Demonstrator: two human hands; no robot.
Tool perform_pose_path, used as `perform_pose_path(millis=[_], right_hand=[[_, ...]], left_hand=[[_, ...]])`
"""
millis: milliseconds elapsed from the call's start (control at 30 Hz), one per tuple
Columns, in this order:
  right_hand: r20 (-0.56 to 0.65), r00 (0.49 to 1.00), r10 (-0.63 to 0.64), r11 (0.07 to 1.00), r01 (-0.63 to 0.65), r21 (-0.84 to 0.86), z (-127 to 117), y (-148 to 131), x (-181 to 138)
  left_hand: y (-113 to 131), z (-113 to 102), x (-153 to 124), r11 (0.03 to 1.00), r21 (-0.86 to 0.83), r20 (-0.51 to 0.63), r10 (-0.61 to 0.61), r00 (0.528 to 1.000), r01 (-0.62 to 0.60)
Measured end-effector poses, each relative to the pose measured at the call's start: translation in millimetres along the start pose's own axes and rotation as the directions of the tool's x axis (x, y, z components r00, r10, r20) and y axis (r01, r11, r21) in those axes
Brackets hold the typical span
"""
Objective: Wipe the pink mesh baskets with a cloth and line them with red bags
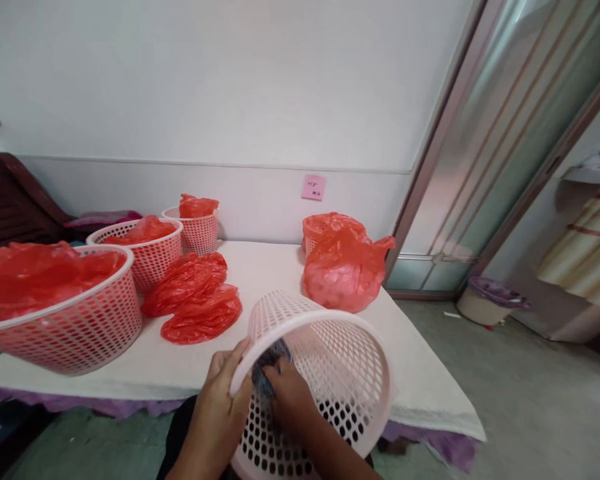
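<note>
A pale pink perforated plastic basket (340, 353) is tipped on its side at the table's front edge, its mouth facing me. My left hand (225, 393) grips the left part of its rim, thumb outside and fingers closed around it. Inside the basket is my right hand (290, 393), closed on a dark grey cloth (269, 363) pressed to the inner wall. Some of the right fingers are hidden by the cloth. Two crumpled red plastic bags (200, 320) lie on the table just left of the basket.
Three pink baskets (75, 340) with red bags in them stand along the left. A knotted red bag (347, 273) sits at the back right, before another red-covered basket (323, 223). White cloth covers the table (430, 387). A bin (487, 300) stands on the floor at right.
</note>
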State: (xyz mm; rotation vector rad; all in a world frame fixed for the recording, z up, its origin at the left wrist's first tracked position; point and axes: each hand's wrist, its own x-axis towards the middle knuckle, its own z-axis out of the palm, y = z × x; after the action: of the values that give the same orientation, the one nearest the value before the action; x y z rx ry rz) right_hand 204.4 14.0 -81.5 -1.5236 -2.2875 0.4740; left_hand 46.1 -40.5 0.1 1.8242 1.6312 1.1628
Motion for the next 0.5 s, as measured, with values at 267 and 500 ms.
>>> perform_pose_path(millis=[267,500], right_hand=[[-0.029,0.999,0.028,0.881,-0.038,-0.472,-93.8,16.2,1.0],[-0.017,0.999,0.047,0.824,-0.048,-0.565,-98.1,6.7,-35.7]], left_hand=[[-8.3,-15.0,19.6,0.992,0.120,-0.030,0.046,0.998,-0.042],[-3.7,-14.5,29.4,1.000,0.017,-0.150,0.005,0.989,-0.003]])
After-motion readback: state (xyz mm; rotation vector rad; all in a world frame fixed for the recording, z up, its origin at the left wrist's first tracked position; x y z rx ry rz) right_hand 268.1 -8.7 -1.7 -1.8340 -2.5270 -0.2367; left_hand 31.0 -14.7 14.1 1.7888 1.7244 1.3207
